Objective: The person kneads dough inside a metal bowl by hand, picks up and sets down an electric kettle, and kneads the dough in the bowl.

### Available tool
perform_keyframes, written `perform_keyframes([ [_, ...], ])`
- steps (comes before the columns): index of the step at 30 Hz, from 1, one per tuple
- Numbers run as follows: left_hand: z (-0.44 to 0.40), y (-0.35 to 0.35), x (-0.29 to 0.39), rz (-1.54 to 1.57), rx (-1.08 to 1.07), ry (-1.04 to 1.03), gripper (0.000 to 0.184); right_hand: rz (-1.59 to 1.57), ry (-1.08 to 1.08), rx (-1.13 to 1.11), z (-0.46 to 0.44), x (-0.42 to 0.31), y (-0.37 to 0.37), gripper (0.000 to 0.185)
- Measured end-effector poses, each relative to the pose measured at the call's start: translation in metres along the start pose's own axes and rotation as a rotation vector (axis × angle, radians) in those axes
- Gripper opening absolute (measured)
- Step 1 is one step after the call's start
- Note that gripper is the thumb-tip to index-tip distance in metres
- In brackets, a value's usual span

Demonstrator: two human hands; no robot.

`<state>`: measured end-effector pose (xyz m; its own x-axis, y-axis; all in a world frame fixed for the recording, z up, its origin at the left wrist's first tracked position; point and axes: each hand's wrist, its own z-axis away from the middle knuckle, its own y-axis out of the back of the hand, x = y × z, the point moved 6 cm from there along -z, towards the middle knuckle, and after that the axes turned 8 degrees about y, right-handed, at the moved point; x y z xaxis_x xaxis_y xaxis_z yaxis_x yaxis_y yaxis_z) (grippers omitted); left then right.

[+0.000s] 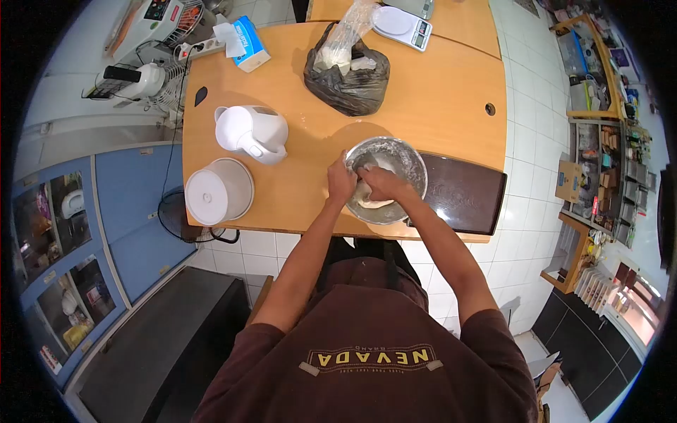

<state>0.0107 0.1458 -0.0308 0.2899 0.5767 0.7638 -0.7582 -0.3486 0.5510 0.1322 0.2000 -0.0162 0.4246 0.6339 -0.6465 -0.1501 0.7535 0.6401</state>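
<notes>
A round metal bowl [410, 162] with white flour smeared on its inner wall stands near the front edge of the wooden table. My left hand [342, 179] is closed round the bowl's left rim. Inside the bowl, the curled fingers of my right hand [383, 185] press into pale dough [374, 203], whose lower part shows below the hand. The fingertips of my right hand are partly hidden.
A dark tray [465, 194] lies right of the bowl. On the left stand a white kettle [240, 132] and a lidded white container [218, 192]. Farther back are a black plastic bag [356, 88], a kitchen scale [400, 27] and a blue tissue box [250, 46].
</notes>
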Motion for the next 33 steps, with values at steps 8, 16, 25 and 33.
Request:
perform_keyframes([
  [8, -0.007, -0.002, 0.005, -0.042, -0.037, -0.007, 0.06, -0.254, -0.061, 0.196, 0.028, -0.006, 0.024, 0.061],
  [16, -0.025, 0.015, -0.004, -0.007, 0.016, -0.005, 0.057, -0.239, 0.067, 0.479, 0.068, -0.016, 0.015, 0.061],
  [25, -0.018, 0.024, 0.001, 0.032, -0.002, -0.019, 0.056, -0.783, -0.14, 0.811, 0.074, 0.008, 0.044, 0.069],
  [33, -0.012, 0.018, -0.006, -0.06, 0.015, 0.037, 0.058, -0.314, -0.004, 0.705, 0.037, 0.027, 0.064, 0.046],
])
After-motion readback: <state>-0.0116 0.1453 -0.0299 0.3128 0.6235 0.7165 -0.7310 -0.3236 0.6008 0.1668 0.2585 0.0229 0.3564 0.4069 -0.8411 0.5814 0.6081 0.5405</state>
